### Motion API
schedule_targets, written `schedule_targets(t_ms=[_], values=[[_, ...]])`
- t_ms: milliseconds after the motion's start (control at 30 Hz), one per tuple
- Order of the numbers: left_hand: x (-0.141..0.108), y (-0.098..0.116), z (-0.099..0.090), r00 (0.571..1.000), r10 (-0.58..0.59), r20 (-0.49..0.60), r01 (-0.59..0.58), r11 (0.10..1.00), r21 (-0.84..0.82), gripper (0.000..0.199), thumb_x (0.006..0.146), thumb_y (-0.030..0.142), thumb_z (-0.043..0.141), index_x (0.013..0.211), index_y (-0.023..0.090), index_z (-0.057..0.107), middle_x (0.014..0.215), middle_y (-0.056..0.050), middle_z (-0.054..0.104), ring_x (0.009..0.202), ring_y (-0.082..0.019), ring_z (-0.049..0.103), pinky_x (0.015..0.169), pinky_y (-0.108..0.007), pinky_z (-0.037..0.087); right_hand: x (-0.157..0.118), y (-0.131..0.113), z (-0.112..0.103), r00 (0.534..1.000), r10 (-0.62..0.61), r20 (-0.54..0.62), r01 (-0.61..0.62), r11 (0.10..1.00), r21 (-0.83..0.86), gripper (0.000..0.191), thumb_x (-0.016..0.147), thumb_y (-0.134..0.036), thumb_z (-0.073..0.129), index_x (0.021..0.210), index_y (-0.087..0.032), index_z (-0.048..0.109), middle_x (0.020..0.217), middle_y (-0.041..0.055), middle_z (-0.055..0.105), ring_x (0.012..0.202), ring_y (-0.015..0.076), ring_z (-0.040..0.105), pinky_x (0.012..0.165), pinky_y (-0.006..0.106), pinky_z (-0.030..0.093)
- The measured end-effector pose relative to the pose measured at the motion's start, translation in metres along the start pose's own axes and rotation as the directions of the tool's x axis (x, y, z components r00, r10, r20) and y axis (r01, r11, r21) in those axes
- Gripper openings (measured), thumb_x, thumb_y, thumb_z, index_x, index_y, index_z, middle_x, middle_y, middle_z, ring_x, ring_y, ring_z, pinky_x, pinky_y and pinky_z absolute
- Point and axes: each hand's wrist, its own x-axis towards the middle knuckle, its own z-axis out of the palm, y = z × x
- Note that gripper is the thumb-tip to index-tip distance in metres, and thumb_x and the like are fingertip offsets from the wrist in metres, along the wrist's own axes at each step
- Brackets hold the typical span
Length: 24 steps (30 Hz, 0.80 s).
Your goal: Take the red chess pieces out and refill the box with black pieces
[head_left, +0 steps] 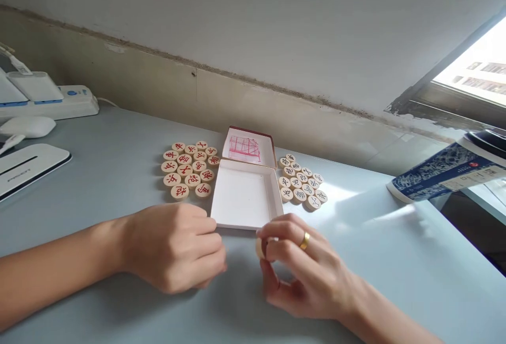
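My right hand [300,265] pinches a round pale xiangqi piece [260,248] between thumb and fingers, just in front of the box. A gold ring is on one finger. Curled closed, my left hand [177,246] rests near the box's front left corner; whatever its fingers may hold is hidden. Between and beyond the hands lies an open white box [245,194], its lid [248,146] folded back with pink drawn lines inside. Red-marked xiangqi pieces [184,170] lie grouped left of the box, and dark-marked pieces [303,180] lie grouped right of it.
A blue patterned paper cup [430,175] with a dark lid stands at the right edge of the grey table [375,259]. At the far left are a power strip [79,100], a white mouse-shaped object [27,126] and a white flat device [35,165]. A wall runs behind.
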Motion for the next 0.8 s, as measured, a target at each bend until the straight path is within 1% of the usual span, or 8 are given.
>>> schedule_targets(t_ms=[100, 233, 400, 500, 567, 667, 733, 800], values=[[0.005, 0.005, -0.011, 0.999, 0.022, -0.036, -0.022, 0.999, -0.023, 0.015, 0.084, 0.017, 0.075, 0.071, 0.016, 0.068, 0.059, 0.002, 0.049, 0.05, -0.014, 0.04, 0.04, -0.036, 0.029, -0.003, 0.003, 0.003, 0.988, -0.105, 0.115, 0.105, 0.994, 0.009, 0.016, 0.087, -0.007, 0.058, 0.096, -0.02, 0.06, 0.091, 0.0061, 0.072, 0.077, 0.0179, 0.064, 0.065, 0.03, 0.057], [0.029, 0.003, -0.022, 0.996, 0.04, -0.078, -0.044, 0.998, -0.055, 0.021, 0.084, 0.025, 0.081, 0.069, 0.017, 0.068, 0.06, 0.002, 0.052, 0.05, -0.012, 0.043, 0.04, -0.034, 0.034, -0.005, 0.007, 0.011, 0.986, -0.061, 0.156, 0.053, 0.997, 0.053, 0.011, 0.097, -0.013, 0.053, 0.099, -0.018, 0.063, 0.096, 0.008, 0.073, 0.08, 0.0174, 0.063, 0.072, 0.029, 0.059], [0.067, -0.001, -0.004, 0.95, 0.083, -0.301, -0.124, 0.985, -0.118, 0.029, 0.081, 0.022, 0.083, 0.061, 0.018, 0.062, 0.057, 0.004, 0.051, 0.05, -0.011, 0.045, 0.042, -0.031, 0.041, -0.012, 0.009, 0.025, 0.992, -0.074, 0.103, 0.069, 0.996, 0.048, 0.017, 0.102, -0.027, 0.053, 0.086, -0.022, 0.057, 0.078, 0.0032, 0.067, 0.071, 0.0178, 0.059, 0.068, 0.031, 0.059], [0.067, 0.011, 0.006, 0.941, -0.056, -0.333, -0.042, 0.959, -0.28, 0.029, 0.086, 0.008, 0.067, 0.061, 0.019, 0.058, 0.054, 0.004, 0.051, 0.047, -0.011, 0.045, 0.043, -0.029, 0.041, -0.013, 0.007, 0.024, 0.992, -0.015, 0.127, 0.008, 0.998, 0.058, 0.02, 0.102, -0.026, 0.054, 0.082, -0.023, 0.054, 0.071, 0.0009, 0.064, 0.066, 0.0168, 0.056, 0.064, 0.029, 0.055], [0.057, 0.025, 0.008, 0.924, -0.294, -0.245, 0.172, 0.891, -0.42, 0.032, 0.09, 0.004, 0.055, 0.063, 0.02, 0.052, 0.054, 0.005, 0.05, 0.044, -0.01, 0.042, 0.044, -0.027, 0.039, -0.011, 0.003, 0.019, 0.984, 0.062, 0.168, -0.081, 0.991, 0.107, 0.012, 0.102, -0.025, 0.057, 0.091, -0.021, 0.058, 0.078, 0.0021, 0.068, 0.069, 0.0163, 0.059, 0.066, 0.028, 0.054], [0.037, 0.041, 0.006, 0.743, -0.667, 0.063, 0.543, 0.544, -0.639, 0.033, 0.098, 0.016, 0.043, 0.065, 0.021, 0.043, 0.052, 0.007, 0.042, 0.043, -0.008, 0.036, 0.042, -0.021, 0.031, -0.004, -0.004, 0.01, 0.95, 0.205, 0.237, -0.254, 0.947, 0.196, 0.011, 0.097, -0.024, 0.069, 0.106, -0.021, 0.063, 0.09, 0.0024, 0.073, 0.076, 0.0149, 0.065, 0.072, 0.026, 0.054], [0.027, 0.044, 0.005, 0.59, -0.741, 0.321, 0.708, 0.283, -0.647, 0.04, 0.104, 0.033, 0.039, 0.066, 0.021, 0.044, 0.054, 0.006, 0.041, 0.046, -0.009, 0.036, 0.041, -0.021, 0.029, 0.001, -0.01, 0.007, 0.905, 0.329, 0.271, -0.402, 0.869, 0.288, 0.017, 0.093, -0.023, 0.074, 0.107, -0.022, 0.064, 0.091, 0.0011, 0.073, 0.075, 0.0134, 0.067, 0.071, 0.024, 0.054], [0.021, 0.042, 0.004, 0.5, -0.732, 0.462, 0.781, 0.151, -0.606, 0.046, 0.105, 0.045, 0.039, 0.069, 0.02, 0.052, 0.057, 0.004, 0.046, 0.049, -0.011, 0.04, 0.041, -0.021, 0.029, 0.006, -0.017, 0.011, 0.83, 0.464, 0.311, -0.557, 0.726, 0.403, 0.016, 0.092, -0.022, 0.074, 0.106, -0.022, 0.065, 0.082, -0.0024, 0.069, 0.067, 0.011, 0.064, 0.064, 0.022, 0.053]])
